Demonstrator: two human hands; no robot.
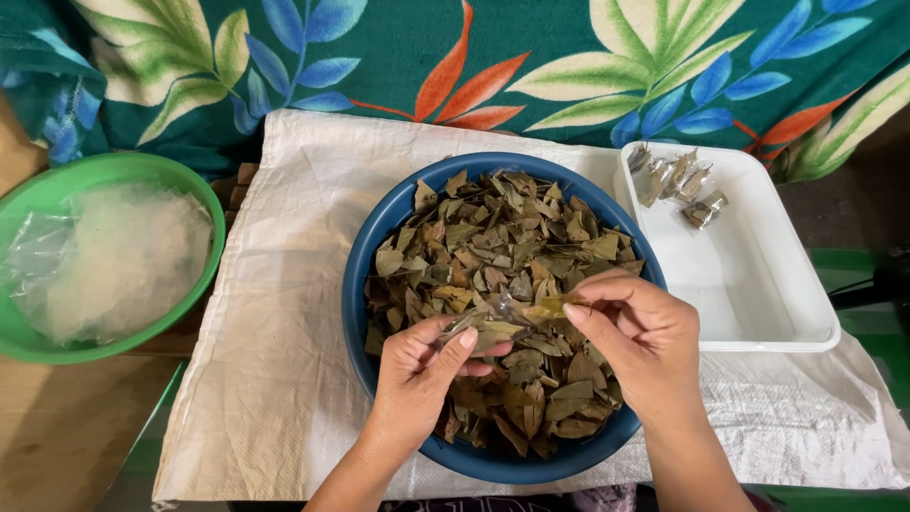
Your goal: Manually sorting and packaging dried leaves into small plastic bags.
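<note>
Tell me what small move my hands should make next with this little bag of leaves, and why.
Probably push the leaf in the right hand down into the small clear bag that the left hand holds over the blue bowl of dried leaves. The leaf sits right at the bag's mouth, and filled packets already lie in the white tray.

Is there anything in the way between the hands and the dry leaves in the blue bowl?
Nothing visible. The left hand and right hand already hold a small clear packet with leaves right above the blue bowl.
</note>
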